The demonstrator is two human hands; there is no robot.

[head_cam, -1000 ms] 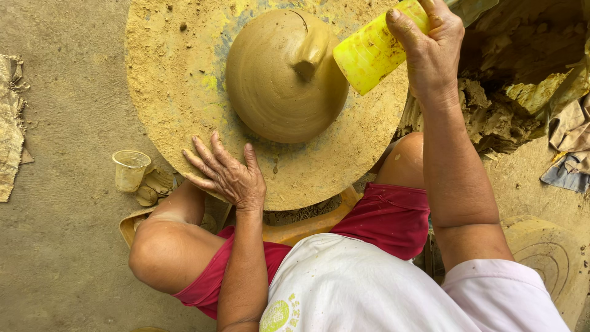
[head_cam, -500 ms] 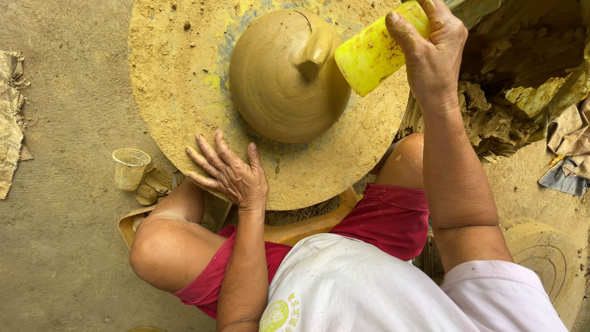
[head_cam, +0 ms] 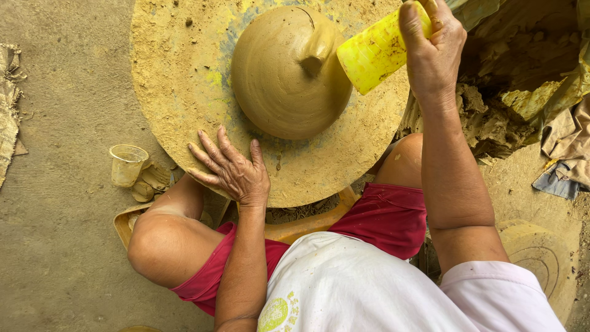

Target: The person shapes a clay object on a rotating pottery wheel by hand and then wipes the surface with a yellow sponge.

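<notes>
shaping the clay dome [head_cam: 289, 74] on the wheel [head_cam: 178, 92].
your right hand [head_cam: 433, 52] grip wraps the yellow cup [head_cam: 375, 52] at the dome; left hand [head_cam: 230, 169] lies spread on the rim. next: steady contact.

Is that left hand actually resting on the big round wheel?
Touching. The head view shows the left hand lying flat, fingers spread, on the near edge of the clay-coated wheel, with no gap showing beneath them.

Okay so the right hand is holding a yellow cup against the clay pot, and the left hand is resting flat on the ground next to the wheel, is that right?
Not quite. The left hand rests flat on the wheel itself, at its near edge, not on the ground. The head view shows it. The rest holds: the right hand holds the yellow cup against the clay pot.
</notes>
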